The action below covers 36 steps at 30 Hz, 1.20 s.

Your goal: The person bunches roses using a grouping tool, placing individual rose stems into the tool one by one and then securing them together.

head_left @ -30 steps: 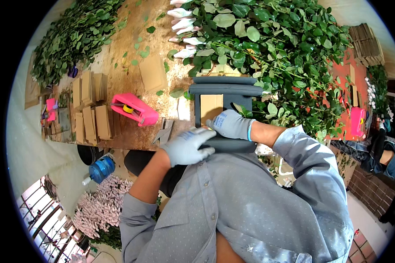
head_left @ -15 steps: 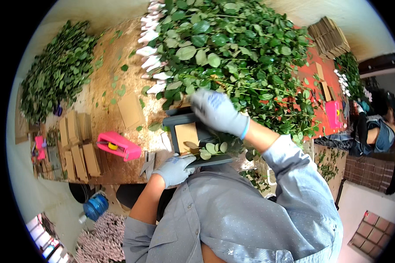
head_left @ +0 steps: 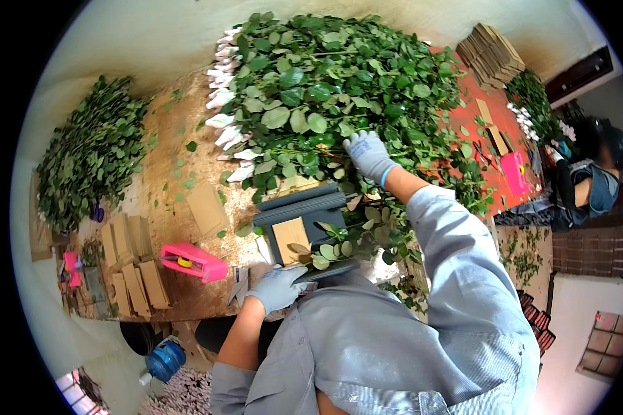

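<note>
A person in grey gloves works at a table (head_left: 169,155) seen from above. The right hand (head_left: 370,155), at the centre of the frame, reaches to the near edge of a broad heap of rose stems (head_left: 367,76); its fingers are partly curled among the leaves, and whether they grip a stem cannot be told. The heap spreads up and to both sides from those fingers, its long axis running roughly left to right, with pale wrapped flower heads (head_left: 221,100) at the left end; the right hand is clearly the nearer one. The left hand (head_left: 275,287), below centre, has its fingers slightly bent at the near left corner of a dark grey ribbed tray (head_left: 299,207); any grip there is unclear. Inside the tray lies a tan cardboard piece (head_left: 289,235), its long side slanting slightly, and a leafy sprig (head_left: 325,256) overlaps its lower right. Left of the tray, a pink dispenser (head_left: 211,268) holds a yellow-cored tape roll (head_left: 184,262). At lower left stands a blue bottle (head_left: 165,360), its contents unclear.
</note>
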Available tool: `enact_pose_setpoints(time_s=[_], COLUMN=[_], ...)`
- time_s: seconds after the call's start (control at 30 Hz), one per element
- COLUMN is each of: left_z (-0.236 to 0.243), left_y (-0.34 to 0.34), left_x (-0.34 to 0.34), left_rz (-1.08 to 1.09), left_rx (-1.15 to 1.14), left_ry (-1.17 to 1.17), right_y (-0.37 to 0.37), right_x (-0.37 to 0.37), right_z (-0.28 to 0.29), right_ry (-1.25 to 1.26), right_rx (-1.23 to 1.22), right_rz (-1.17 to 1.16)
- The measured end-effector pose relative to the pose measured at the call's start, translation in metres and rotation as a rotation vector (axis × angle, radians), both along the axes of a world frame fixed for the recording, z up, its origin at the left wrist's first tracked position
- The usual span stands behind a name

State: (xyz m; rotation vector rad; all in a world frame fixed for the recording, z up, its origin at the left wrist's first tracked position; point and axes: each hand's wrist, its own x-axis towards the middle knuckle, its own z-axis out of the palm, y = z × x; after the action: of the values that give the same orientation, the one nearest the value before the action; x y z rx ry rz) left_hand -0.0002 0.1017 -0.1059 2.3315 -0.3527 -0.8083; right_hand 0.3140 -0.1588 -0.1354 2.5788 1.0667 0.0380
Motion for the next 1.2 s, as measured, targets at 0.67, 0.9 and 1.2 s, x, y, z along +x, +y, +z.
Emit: enact_pose_setpoints(time_s=[0.67,0.9,1.2], left_z=[0.012,0.01,0.021], left_y=[-0.007,-0.006,-0.008], left_x=[0.005,-0.001,0.003], left_rz=[0.011,0.066,0.053], left_rx=[0.049,0.036,0.05], left_ry=[0.077,0.047,0.098], right_y=[-0.007,-0.057,-0.156], right_x=[0.018,-0.061,-0.147], right_z=[0.112,0.152,0.049], right_ry=[-0.511,-0.281,0.438], right_rx=[0.454,0.712,0.718], right_rz=[-0.002,0.106,-0.109])
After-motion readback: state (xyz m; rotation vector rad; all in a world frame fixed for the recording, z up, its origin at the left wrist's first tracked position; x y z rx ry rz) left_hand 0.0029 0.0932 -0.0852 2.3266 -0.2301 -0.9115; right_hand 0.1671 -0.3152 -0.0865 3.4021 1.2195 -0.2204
